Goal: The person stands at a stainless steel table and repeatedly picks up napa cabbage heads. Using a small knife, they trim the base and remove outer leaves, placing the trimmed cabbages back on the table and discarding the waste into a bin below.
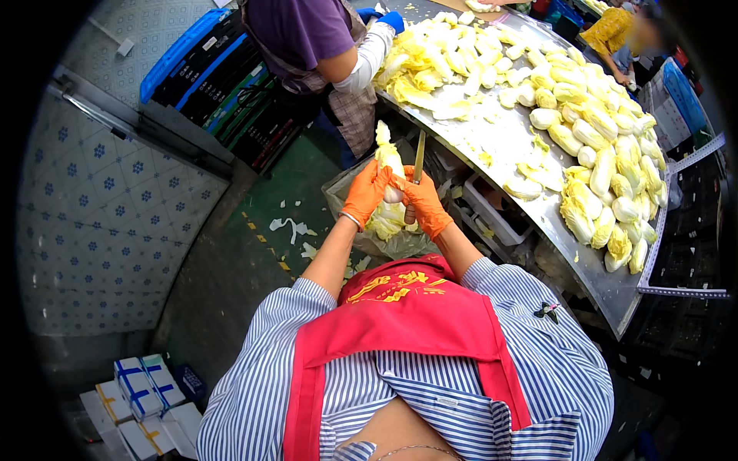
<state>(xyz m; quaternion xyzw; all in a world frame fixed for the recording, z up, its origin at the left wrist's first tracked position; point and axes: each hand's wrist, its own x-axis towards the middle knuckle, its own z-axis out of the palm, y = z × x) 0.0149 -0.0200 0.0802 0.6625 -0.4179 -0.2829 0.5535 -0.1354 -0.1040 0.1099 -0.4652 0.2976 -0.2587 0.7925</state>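
My left hand [367, 193], in an orange glove, grips a napa cabbage [390, 161] whose leafy tip points away from me. In my right hand [425, 199], gloved in orange too, is a knife [420, 155] with a wooden handle, its blade pointing up and away. The right fingertips also touch the cabbage near its white base. Below both hands a lined bin [340, 193] holds loose cabbage leaves [387, 222]. On the metal table [553, 230] to the right lie a heap of trimmed napa cabbages [602, 167] and scattered yellow leaves [455, 106].
A co-worker [311, 52] with blue gloves stands at the table ahead, and another person [611, 34] is at its far side. Stacked crates [225, 80] stand at left, white boxes [141, 397] at lower left. Leaf scraps [291, 227] litter the green floor. A white bin [496, 216] sits under the table.
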